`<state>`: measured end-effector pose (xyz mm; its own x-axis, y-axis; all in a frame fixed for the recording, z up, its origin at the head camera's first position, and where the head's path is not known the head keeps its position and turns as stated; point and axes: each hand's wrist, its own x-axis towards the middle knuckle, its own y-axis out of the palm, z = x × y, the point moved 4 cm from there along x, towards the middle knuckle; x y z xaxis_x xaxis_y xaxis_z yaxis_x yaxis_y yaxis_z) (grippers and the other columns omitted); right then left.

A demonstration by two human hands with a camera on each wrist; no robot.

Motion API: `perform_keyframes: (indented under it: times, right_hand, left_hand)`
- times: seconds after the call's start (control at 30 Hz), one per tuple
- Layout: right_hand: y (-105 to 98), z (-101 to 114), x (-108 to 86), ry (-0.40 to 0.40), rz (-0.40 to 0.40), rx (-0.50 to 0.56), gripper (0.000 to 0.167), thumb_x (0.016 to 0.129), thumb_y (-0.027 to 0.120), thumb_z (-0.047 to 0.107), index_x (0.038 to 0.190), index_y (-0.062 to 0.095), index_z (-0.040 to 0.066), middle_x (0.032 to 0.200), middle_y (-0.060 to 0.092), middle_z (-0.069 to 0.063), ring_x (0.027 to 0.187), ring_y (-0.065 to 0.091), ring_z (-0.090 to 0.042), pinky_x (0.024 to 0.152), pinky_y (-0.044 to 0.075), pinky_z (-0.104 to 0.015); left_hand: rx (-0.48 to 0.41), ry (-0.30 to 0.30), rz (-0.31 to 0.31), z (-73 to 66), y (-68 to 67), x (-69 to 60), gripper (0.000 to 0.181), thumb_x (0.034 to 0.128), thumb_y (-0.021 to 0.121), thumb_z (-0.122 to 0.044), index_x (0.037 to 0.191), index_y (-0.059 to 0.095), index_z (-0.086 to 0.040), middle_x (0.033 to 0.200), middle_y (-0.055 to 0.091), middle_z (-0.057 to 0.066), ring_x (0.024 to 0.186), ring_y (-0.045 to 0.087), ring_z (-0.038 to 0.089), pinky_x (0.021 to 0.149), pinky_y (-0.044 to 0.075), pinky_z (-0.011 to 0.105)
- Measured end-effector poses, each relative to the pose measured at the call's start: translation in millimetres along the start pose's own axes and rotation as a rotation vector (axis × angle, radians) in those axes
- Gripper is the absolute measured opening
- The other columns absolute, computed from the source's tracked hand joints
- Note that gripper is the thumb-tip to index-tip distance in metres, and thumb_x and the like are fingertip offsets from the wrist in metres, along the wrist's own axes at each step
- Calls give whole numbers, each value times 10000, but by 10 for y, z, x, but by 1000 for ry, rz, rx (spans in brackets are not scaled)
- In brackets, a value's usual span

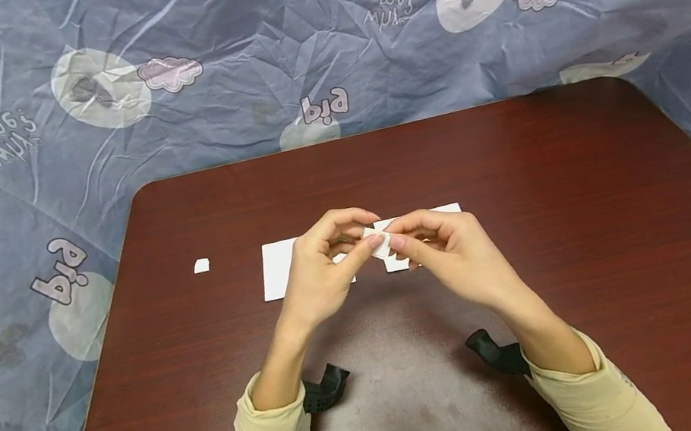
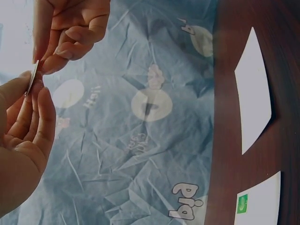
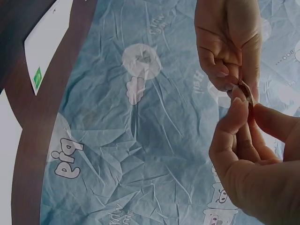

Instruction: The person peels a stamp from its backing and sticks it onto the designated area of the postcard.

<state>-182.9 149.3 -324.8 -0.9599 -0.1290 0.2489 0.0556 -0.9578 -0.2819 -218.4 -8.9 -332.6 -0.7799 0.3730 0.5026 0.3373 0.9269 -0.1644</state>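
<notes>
Both hands meet over the table with a small white piece (image 1: pixel 378 242), thin like paper or a sticker, pinched between them. My left hand (image 1: pixel 320 270) grips its left side between thumb and fingers. On the opposite side, my right hand (image 1: pixel 459 253) pinches it in the same way. Edge-on in the left wrist view, the piece (image 2: pixel 32 78) looks very thin. Below the hands lie two white cards, a left card (image 1: pixel 277 270) and a right card (image 1: pixel 445 210), both partly covered by the hands. A green sticker (image 2: pixel 242 204) shows on one card in the left wrist view.
A small white scrap (image 1: pixel 202 265) lies on the dark red-brown table (image 1: pixel 206 371), left of the cards. Black wrist mounts (image 1: pixel 326 388) sit at both sleeve cuffs. Behind the table hangs a creased blue sheet (image 1: pixel 261 53) with printed pictures.
</notes>
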Motion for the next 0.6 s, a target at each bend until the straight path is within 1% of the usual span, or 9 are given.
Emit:
perform_keyframes:
  times: [0.13,0.23,0.3,0.43,0.53,0.6]
  right_hand:
    - [-2,12,-3,-46,-37,15,104,892,635,-27,974,695,-50,874,685,-125,669,625,-125,626,525,-252]
    - [1,26,-12,-90,-63,25,105,886,630,-53,973,689,-65,873,692,-151,711,645,-113,658,542,-261]
    - [2,38,-18,-119,-82,16,105,884,630,-59,970,689,-60,854,694,-154,717,645,-110,664,542,-256]
    - [2,66,-37,-180,-122,-35,101,876,639,-62,957,695,-37,821,705,-103,708,645,-114,663,536,-248]
    - [1,84,-50,-239,-161,-105,101,866,655,-57,947,700,-15,813,713,-53,712,652,-131,665,524,-229]
    - [3,94,-55,-281,-185,-152,104,861,666,-50,943,705,-1,825,716,-36,723,661,-141,669,512,-210]
  left_hand:
    - [60,61,-17,-15,8,0,166,824,704,57,954,609,19,808,666,101,716,623,151,660,529,294]
    - [113,105,-38,-31,17,-2,165,825,709,43,956,617,4,834,671,89,731,623,147,644,523,285]
    - [129,126,-54,-43,25,-3,177,826,708,41,969,612,3,850,670,90,742,620,154,629,517,279]
    - [167,144,-99,-68,40,-10,164,818,724,26,935,614,-11,873,662,74,783,610,162,623,503,281]
    - [241,151,-142,-78,45,-14,119,806,755,-22,883,665,-39,895,645,37,835,577,154,658,470,295]
    - [301,158,-168,-85,46,-20,83,796,771,-47,851,710,-59,886,624,22,837,542,152,668,438,303]
